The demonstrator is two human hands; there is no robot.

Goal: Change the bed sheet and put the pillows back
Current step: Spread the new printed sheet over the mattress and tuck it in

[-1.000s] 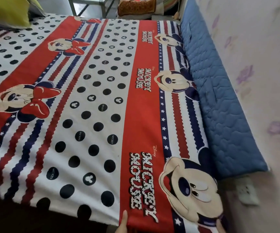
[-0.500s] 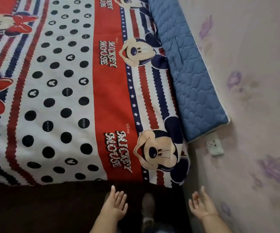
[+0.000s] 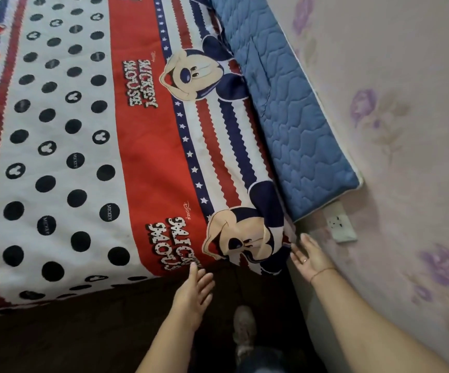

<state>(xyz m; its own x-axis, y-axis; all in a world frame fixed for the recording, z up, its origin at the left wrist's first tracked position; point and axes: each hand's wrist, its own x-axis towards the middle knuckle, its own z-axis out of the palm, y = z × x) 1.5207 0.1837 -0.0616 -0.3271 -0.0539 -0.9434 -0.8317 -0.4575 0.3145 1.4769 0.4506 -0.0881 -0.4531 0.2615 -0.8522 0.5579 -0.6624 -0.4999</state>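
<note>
A cartoon-print bed sheet (image 3: pixel 88 146) in red, white and navy, with black dots, lies spread flat over the bed. Its near edge hangs a little over the dark bed side (image 3: pixel 83 332). My left hand (image 3: pixel 195 290) reaches toward that edge near the red band, fingers straight, fingertips at the hem. My right hand (image 3: pixel 308 255) is stretched out palm-up beside the sheet's near right corner, by the wall, holding nothing. No pillows are in view.
A blue quilted pad (image 3: pixel 293 111) stands along the bed's right side against the pink flowered wall (image 3: pixel 406 130). A white wall socket (image 3: pixel 340 224) sits just below the pad's end. My foot (image 3: pixel 242 329) stands on the dark floor next to the bed.
Both hands have reached forward from below the bed edge up to the sheet's near right corner. The view has dropped and moved closer to that corner.
</note>
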